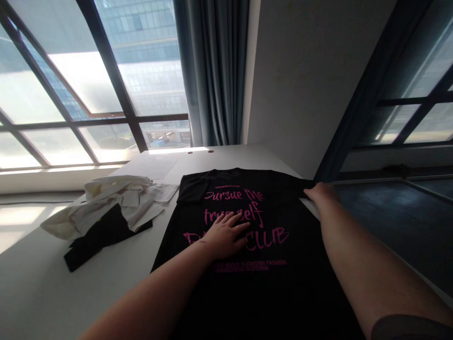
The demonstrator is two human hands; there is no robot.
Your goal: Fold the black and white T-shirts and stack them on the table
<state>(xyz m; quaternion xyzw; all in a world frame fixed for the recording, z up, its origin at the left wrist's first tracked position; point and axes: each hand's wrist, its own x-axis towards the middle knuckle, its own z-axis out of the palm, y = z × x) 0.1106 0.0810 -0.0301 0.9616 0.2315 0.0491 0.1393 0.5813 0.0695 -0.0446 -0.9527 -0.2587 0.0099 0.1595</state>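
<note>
A black T-shirt (pixel 247 295) with pink lettering lies spread on the white table, its collar end away from me. My left hand (pixel 226 236) rests flat on the printed middle of the shirt, fingers spread over some of the letters. At the right, my right hand (pixel 322 193) is closed on the end of the shirt's right sleeve and holds it out past the table's edge. The left sleeve (pixel 189 186) lies on the table. The bottom of the shirt runs out of view towards me.
Left of the shirt, crumpled white cloth (pixel 116 200) and a folded black cloth (pixel 106 236) lie on the white table (pixel 116 288). Flat white sheets (pixel 152 167) are behind them. A blue-grey curtain (pixel 215 71), a wall column (pixel 304 85) and windows stand beyond. Dark floor (pixel 396 217) shows at right.
</note>
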